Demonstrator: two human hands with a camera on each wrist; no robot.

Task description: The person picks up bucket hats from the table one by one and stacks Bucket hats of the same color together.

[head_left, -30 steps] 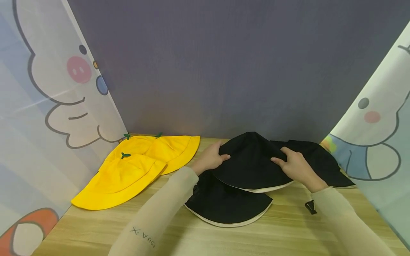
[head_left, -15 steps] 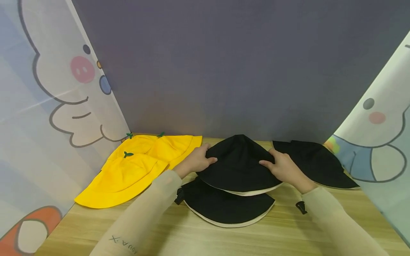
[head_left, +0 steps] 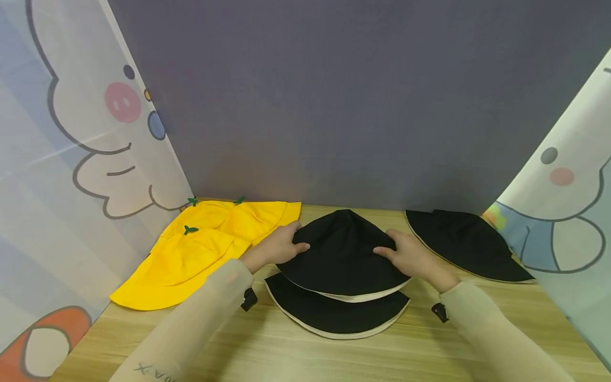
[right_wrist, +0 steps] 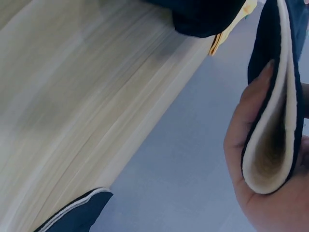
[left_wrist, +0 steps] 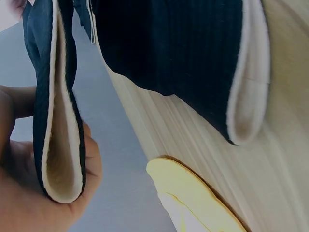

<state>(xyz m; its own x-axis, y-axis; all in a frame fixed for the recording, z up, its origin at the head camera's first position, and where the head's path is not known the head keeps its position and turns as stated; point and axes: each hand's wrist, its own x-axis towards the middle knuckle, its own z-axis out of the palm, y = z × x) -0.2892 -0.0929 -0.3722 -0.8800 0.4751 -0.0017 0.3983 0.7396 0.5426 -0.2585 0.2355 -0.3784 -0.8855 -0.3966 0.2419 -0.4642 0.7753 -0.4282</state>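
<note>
A black bucket hat (head_left: 346, 254) with a cream lining is held up by both hands, one at each side of its brim. My left hand (head_left: 278, 245) pinches the left edge, thumb in front; the left wrist view shows the folded brim between thumb and fingers (left_wrist: 91, 159). My right hand (head_left: 409, 255) pinches the right edge the same way, and its fingers (right_wrist: 241, 116) lie behind the brim in the right wrist view. Below, a second black bucket hat (head_left: 343, 315) lies flat on the table, its upper part hidden behind the held one.
Several yellow hats (head_left: 191, 260) with green sprouts overlap at the left. More black fabric hats (head_left: 468, 244) lie at the back right. Black cord clips (head_left: 249, 300) hang near the left forearm and right sleeve. A grey panel (head_left: 334, 106) stands behind the wooden table (head_left: 305, 361).
Both hands have carried the black bucket hat left and slightly down, away from the black hats at the right and over the one lying in front.
</note>
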